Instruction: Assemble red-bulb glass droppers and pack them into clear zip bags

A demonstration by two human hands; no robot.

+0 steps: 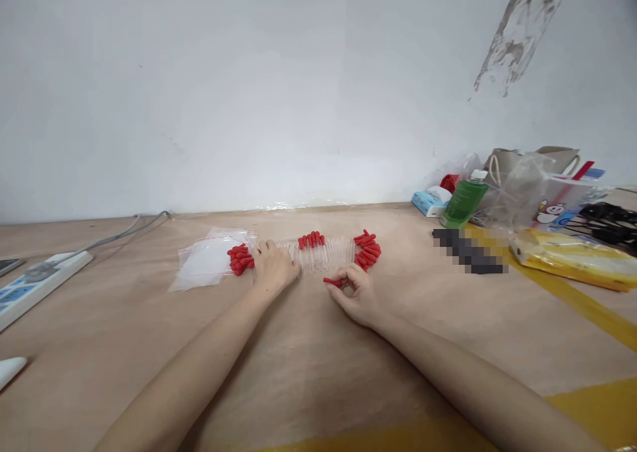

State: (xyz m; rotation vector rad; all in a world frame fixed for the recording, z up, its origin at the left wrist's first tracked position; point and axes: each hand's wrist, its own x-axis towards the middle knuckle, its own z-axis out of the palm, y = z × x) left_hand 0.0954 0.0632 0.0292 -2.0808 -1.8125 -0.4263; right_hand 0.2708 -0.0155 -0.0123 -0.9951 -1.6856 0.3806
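A row of thin clear tubes (338,254), which look like glass droppers, lies side by side in the middle of the table. Several have red rubber bulbs (312,239) at their far ends. My left hand (273,265) rests over the row's left part, thumb apart from the fingers; its fingertips are partly hidden. In front of the row's right part, my right hand (355,294) pinches a red rubber bulb (332,282) between thumb and fingers. A loose pile of red bulbs (368,253) lies just beyond this hand, and another red cluster (241,259) sits left of my left hand.
Clear plastic bags (204,263) lie on the left. A power strip (44,286) with a grey cable stands farther left. At right are a green bottle (465,201), a tissue pack (428,202), a yellow packet (572,259) and a blurred dark item (468,251). The wall borders the table's back.
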